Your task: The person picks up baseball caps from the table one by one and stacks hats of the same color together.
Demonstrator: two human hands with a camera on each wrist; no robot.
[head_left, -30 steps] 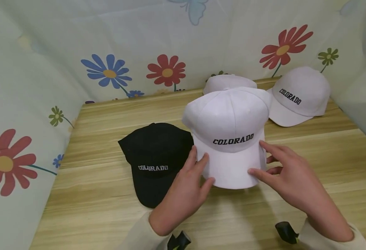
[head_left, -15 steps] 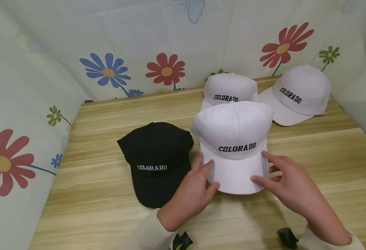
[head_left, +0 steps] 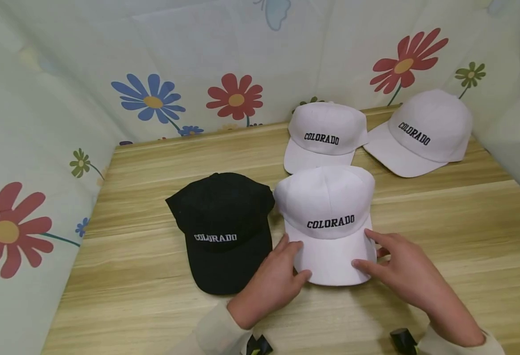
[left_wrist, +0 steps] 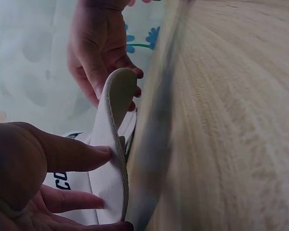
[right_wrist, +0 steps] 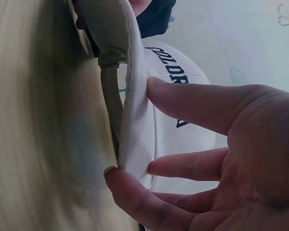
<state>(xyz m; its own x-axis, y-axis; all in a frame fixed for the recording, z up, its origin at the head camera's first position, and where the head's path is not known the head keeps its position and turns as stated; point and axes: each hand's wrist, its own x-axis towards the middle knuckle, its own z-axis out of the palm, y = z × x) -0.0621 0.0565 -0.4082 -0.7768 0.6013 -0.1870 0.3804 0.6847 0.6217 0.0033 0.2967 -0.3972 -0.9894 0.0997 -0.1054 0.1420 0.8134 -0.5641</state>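
My left hand and right hand pinch the white cap by its brim, fingers loosely spread; probably light, soft-crowned, so I favour that stiffer edge.

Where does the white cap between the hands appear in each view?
Head: white cap just right of centre, mostly lower half.
Left wrist: left of centre, brim edge-on.
Right wrist: centre, up to the top edge.
Shared landmark: its black lettering, partly hidden in both wrist views.

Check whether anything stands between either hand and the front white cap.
Nothing visible: the left hand and right hand hold the front white cap by opposite sides of its brim; the black cap lies alongside.
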